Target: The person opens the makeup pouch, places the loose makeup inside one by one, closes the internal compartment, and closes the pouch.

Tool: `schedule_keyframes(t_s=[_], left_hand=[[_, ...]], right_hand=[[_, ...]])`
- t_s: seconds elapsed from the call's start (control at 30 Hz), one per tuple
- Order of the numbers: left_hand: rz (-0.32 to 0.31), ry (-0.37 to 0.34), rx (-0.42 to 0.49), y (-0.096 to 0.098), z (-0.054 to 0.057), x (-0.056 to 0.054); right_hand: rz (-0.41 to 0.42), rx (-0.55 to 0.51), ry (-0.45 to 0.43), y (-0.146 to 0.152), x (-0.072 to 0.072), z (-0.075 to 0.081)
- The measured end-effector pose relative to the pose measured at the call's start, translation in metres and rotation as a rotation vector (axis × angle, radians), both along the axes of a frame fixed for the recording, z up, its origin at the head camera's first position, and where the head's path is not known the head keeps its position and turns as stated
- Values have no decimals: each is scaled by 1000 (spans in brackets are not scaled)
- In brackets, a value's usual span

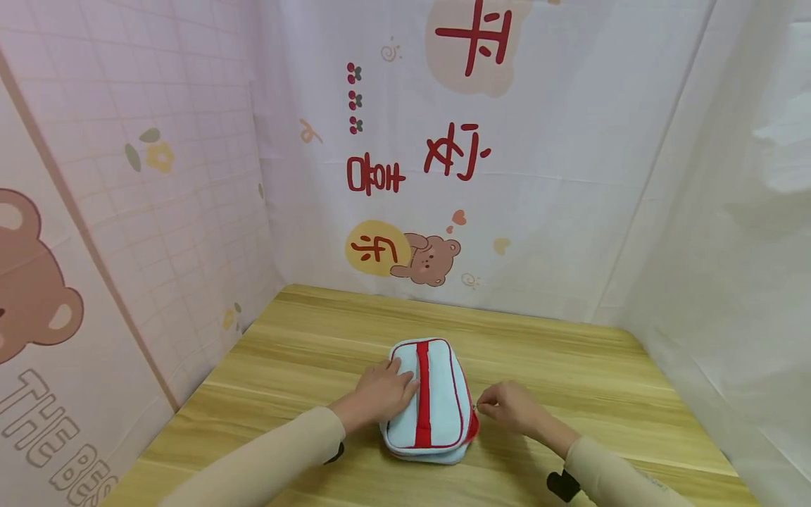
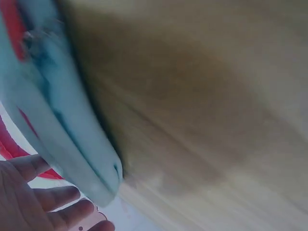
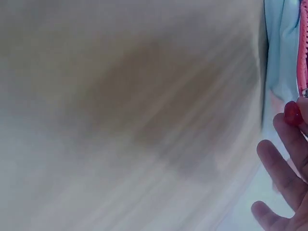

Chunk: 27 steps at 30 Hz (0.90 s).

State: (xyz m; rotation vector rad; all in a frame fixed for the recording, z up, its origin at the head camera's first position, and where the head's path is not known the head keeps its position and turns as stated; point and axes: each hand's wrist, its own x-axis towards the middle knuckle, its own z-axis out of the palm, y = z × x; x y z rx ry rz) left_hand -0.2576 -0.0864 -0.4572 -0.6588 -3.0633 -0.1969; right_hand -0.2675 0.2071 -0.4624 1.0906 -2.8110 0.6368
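Observation:
A light blue zip bag (image 1: 443, 394) with red piping and a wide red strap (image 1: 424, 394) down its top lies on the table. My left hand (image 1: 384, 394) rests on the bag's left side, fingers spread over the top. The left wrist view shows this hand's (image 2: 38, 202) fingers fairly straight along the bag's edge. At the bag's right side, my right hand (image 1: 510, 407) pinches a zipper pull with a red bead (image 3: 292, 113) between thumb and forefinger. The other fingers of that hand (image 3: 288, 178) are spread apart. Along this side runs a red zipper (image 3: 303, 53); the bag's inside is hidden.
The wood-grain table (image 1: 570, 366) extends around the bag on all sides. White printed cloth (image 1: 545, 176) hangs behind the table, with more cloth at the left (image 1: 190, 211) and right (image 1: 728, 246).

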Motion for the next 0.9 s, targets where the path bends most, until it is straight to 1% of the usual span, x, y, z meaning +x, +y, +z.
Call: schedule_keyframes(t_s=[0.13,0.17,0.27,0.33,0.43,0.5,0.6,0.63,0.67,0.7,0.77,0.83,0.9], left_hand=[[-15,109,-83,-5,-3,10],[-17,124,-103,-6,-2,13],[-35,193,-159,-6,0,21],[-48,226,-183,-6,2,25],[-58,259,-173,-2,7,28],[-45,267,-136,1,11,24],[-15,244,-37,3,16,12],[-16,226,-3,4,18,6],[-30,209,26,4,21,-1],[-55,184,51,4,23,-7],[-128,109,79,5,26,-19],[-211,12,100,6,29,-30],[-268,-79,107,9,31,-37]], right_hand=[[-45,33,86,5,-17,-2],[-57,41,105,5,-21,-2],[-82,72,135,4,-33,-2],[-98,91,134,3,-40,-1],[-133,107,118,1,-49,1],[-163,114,106,0,-54,2],[-194,118,91,0,-60,3],[-201,119,87,0,-61,3],[-196,122,93,0,-62,2],[-195,118,88,0,-63,2],[-191,110,78,0,-63,1],[-189,103,65,0,-63,0],[-192,97,46,1,-63,0]])
